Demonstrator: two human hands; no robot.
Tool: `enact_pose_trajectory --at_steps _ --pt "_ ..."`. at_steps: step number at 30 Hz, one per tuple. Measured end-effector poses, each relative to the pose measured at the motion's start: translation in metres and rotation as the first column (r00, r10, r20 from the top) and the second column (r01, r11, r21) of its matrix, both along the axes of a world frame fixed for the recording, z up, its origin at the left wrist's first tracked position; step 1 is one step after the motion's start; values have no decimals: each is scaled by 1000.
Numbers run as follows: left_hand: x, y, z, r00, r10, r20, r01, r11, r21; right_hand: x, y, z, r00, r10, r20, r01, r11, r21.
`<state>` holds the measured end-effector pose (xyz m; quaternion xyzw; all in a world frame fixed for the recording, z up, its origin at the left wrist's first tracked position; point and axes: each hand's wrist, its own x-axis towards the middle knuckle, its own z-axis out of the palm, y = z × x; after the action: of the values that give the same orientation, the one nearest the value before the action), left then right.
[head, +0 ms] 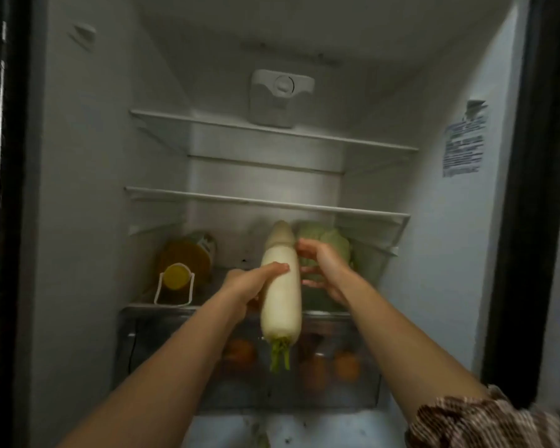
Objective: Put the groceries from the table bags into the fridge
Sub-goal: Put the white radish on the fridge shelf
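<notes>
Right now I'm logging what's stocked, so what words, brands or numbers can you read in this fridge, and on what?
Nothing reads clearly.
Sticker on the right inner wall: printed lines, too blurred to read.
Label on the yellow bottle: too blurred to read.
Dial housing on the back wall: no legible marks.
White radish held by the left hand: no print.

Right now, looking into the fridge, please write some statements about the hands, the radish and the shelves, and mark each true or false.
1. The left hand holds the white radish. True.
2. The radish's green stalks point into the fridge. False: they point out, toward the person.
3. Food fills the upper shelves. False: nothing shows on them.
4. A yellow-capped bottle lies left of the radish. True.
5. The right hand grips the bottle. False: it is beside the radish, before the cabbage.
</notes>
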<state>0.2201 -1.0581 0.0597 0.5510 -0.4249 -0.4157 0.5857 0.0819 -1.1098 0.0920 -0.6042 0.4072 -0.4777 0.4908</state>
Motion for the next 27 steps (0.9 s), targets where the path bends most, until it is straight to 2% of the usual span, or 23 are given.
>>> enact_pose_trajectory --at_steps 6,14,20,27 --pt "23 -91 5 998 -65 20 62 990 126 16 -71 -5 998 -13 68 10 999 44" --pt "19 -157 1 993 -98 58 82 969 235 20 -126 -15 996 9 90 -23 988 150" --pt "11 -178 -4 994 -88 68 75 983 165 16 -144 -22 998 -14 68 1 983 186" --pt "8 -178 -8 996 -3 92 -8 993 122 1 -149 -23 991 -23 -129 36 994 106"
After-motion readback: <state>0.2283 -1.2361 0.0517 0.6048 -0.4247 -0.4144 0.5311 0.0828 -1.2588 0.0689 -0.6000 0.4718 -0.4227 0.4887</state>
